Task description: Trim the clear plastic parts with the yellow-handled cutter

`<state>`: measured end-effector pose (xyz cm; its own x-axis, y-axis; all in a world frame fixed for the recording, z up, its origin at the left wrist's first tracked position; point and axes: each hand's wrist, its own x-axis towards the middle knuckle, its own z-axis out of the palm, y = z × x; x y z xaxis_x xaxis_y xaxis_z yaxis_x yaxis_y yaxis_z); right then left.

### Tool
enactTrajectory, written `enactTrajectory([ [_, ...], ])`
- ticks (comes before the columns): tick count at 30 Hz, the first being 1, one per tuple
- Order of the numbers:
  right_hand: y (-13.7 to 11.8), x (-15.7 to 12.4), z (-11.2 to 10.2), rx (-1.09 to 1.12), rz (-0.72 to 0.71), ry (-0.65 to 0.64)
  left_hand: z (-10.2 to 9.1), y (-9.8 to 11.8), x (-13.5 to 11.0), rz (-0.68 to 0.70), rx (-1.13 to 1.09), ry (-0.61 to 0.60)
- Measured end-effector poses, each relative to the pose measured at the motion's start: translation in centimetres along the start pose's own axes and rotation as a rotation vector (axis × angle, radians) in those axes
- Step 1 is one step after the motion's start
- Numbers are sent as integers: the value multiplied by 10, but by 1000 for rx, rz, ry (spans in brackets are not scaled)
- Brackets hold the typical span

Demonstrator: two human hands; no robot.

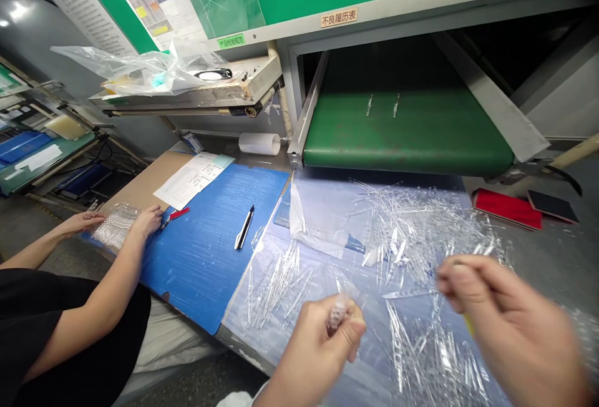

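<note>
My left hand (322,338) is closed at the bottom centre, pinching a small bunch of clear plastic parts (337,314) between thumb and fingers. My right hand (510,326) is blurred at the bottom right, its fingers curled over the pile of clear plastic strips (421,238); something thin and yellowish shows under it, too smeared to name. A smaller heap of clear strips (276,285) lies to the left of my left hand on a clear plastic sheet (322,207).
A green conveyor belt (407,132) ends above the pile. A blue mat (210,238) with a black pen (244,227) lies to the left. A co-worker's hands (145,220) hold a clear packet (115,225). Red and black pads (508,207) sit at right.
</note>
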<state>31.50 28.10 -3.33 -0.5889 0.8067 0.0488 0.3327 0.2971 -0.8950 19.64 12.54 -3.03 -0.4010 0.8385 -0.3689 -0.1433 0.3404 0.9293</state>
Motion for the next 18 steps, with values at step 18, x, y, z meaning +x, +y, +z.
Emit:
enactTrajectory([
  [18, 39, 24, 88, -198, 48, -645, -11, -46, 20, -97, -638, 84],
])
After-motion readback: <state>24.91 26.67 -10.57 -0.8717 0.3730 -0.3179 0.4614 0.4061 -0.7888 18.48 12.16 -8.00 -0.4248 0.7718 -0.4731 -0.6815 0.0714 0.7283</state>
